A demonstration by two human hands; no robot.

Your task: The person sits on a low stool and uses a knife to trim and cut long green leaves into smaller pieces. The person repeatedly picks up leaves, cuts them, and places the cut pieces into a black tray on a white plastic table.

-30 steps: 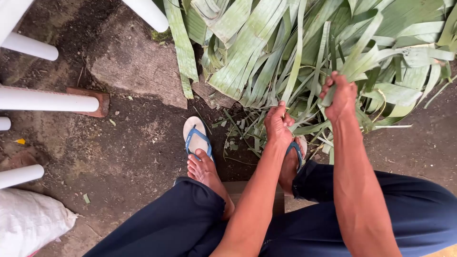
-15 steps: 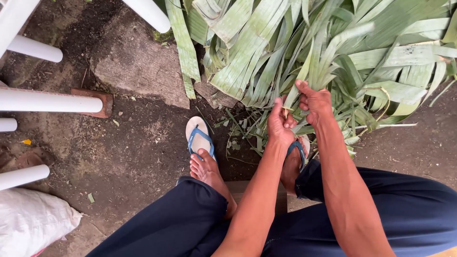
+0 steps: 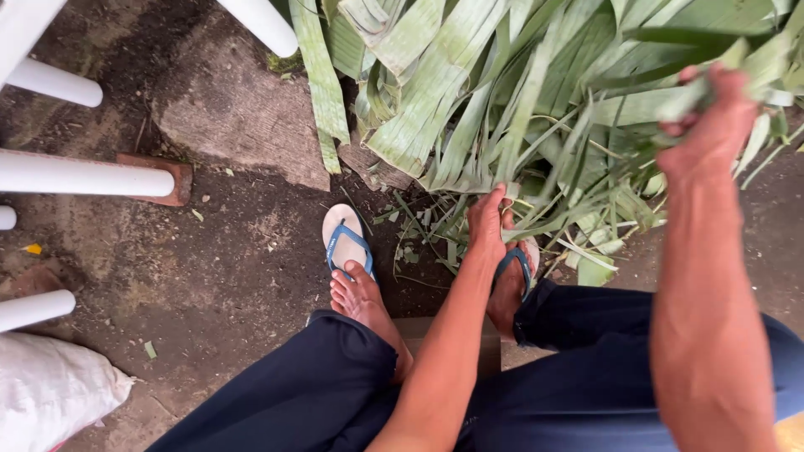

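1. soft, even daylight fills the frame; no source shows and no hard shadows fall.
2. the dark, damp earth ground [image 3: 226,276] at centre left reads dim, with only faint shade under the long green palm-like leaves [image 3: 469,109] at the top.
3. the white rounded plastic bars [image 3: 84,172] at the left edge are the brightest, nearly blown out.
4. the raised right hand [image 3: 712,125] at upper right is slightly motion-blurred; the left hand [image 3: 488,222] is sharper.
5. the forearm at lower right, close to the lens, looks soft.
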